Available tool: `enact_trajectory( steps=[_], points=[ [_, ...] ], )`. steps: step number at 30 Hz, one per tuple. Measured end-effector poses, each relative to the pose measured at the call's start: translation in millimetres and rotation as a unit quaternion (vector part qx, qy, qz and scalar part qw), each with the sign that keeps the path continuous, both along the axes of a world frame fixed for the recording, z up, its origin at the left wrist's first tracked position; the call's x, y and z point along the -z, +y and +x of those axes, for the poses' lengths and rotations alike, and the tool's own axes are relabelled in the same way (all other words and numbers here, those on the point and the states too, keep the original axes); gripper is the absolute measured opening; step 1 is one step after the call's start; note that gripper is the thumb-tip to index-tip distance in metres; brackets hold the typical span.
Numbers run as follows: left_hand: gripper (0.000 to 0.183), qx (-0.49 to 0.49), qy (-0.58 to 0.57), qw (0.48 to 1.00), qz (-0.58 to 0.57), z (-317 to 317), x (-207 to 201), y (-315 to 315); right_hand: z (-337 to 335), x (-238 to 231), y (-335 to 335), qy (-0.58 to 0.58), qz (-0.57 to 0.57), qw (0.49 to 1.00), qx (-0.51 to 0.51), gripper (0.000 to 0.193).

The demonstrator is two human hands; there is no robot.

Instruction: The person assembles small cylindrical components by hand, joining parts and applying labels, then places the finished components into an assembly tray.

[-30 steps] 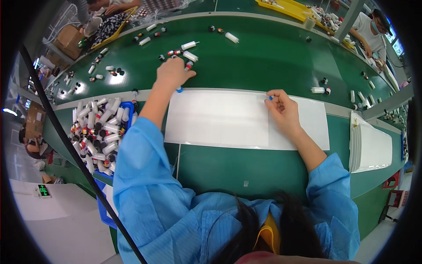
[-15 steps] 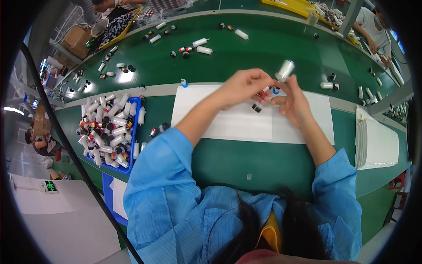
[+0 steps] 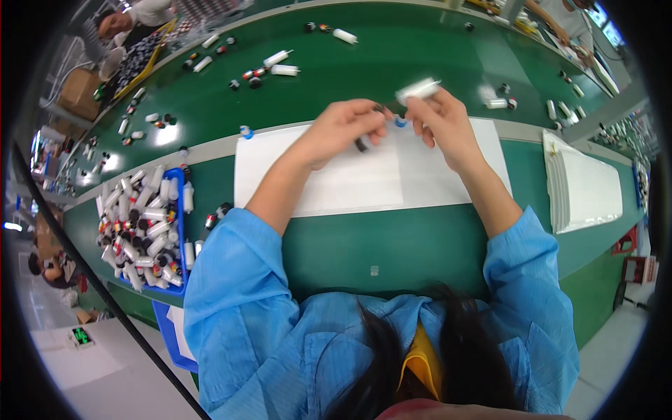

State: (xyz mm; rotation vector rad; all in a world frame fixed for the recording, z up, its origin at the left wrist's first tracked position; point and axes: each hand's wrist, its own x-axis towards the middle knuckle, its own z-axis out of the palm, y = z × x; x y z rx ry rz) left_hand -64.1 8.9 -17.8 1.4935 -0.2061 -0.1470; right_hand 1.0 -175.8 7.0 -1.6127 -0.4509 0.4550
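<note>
My right hand pinches a white cylindrical bottle, blurred by motion and tilted nearly level over the far edge of the white sheet. To its left, my left hand is closed on a small black-capped piece, partly hidden by the fingers and smeared. The two hands are a little apart. Just beyond the gap between them is a small blue-based piece. Another blue-based piece with a white top stands at the sheet's far left corner.
A blue tray heaped with white bottles is on the left. Loose caps lie beside it. More bottles lie scattered on the green surface beyond. Stacked white sheets are at right. A black cable crosses the left side. Other people work across the table.
My view has shifted, so the table appears further left. The bottle in my right hand has tipped from near upright to nearly level. My hands have moved slightly apart.
</note>
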Motion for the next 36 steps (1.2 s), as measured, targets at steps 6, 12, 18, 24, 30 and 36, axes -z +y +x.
enact_trajectory(
  steps=[6, 12, 18, 24, 30, 36],
  points=[
    [0.027, -0.147, 0.087, 0.976, -0.132, 16, 6, 26, 30, 9, 0, -0.001, 0.041, 0.989, 0.143, 0.019],
    [0.028, -0.180, 0.108, 0.961, -0.180, 13, 11, 27, 1, 38, 24, -0.573, -0.291, 0.759, -0.103, 0.008],
    [0.027, -0.136, 0.062, 0.973, -0.177, 16, 26, 37, -5, 13, 42, -0.514, -0.434, 0.713, -0.197, 0.009],
    [0.027, -0.107, 0.061, 0.970, -0.211, 13, 13, 29, -20, 16, 48, -0.571, -0.446, 0.675, -0.141, 0.007],
    [0.029, -0.108, 0.041, 0.965, -0.235, 6, 15, 23, -23, 18, 51, -0.596, -0.428, 0.665, -0.138, 0.005],
    [0.032, -0.089, 0.026, 0.963, -0.254, 6, 11, 22, -5, -3, 64, -0.477, -0.495, 0.686, -0.237, 0.006]
  ],
)
